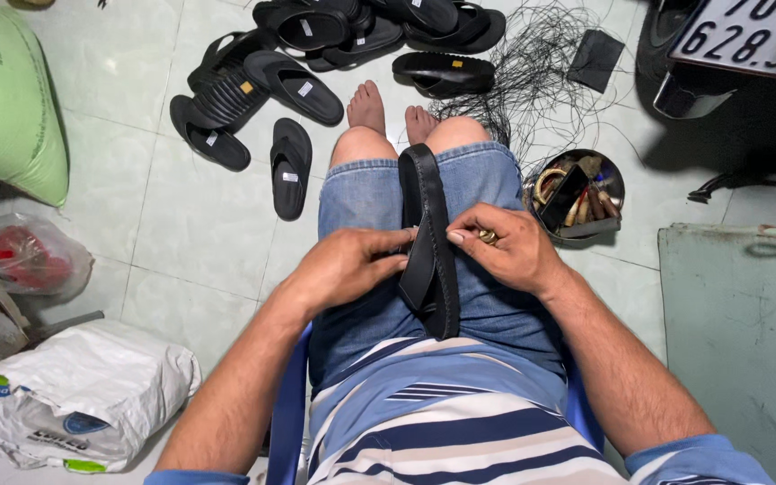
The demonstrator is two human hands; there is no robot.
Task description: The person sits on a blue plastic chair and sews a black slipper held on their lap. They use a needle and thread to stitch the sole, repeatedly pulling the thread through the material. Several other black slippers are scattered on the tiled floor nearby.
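A black sandal (427, 235) stands on edge between my knees, resting on my denim shorts (361, 202). My left hand (348, 265) grips its strap from the left side. My right hand (505, 247) pinches the sandal's edge from the right; a ring shows on one finger. Whether the fingers also hold a needle or thread is too small to tell. My bare feet (388, 112) rest on the tiled floor.
Several black sandals (253, 99) lie scattered on the tiles ahead, beside a tangle of black thread (541, 63). A round metal tin (577, 193) of tools sits by my right knee. A green sack (2, 99), a white sack (83, 395) and a parked vehicle's rear (738, 45) surround me.
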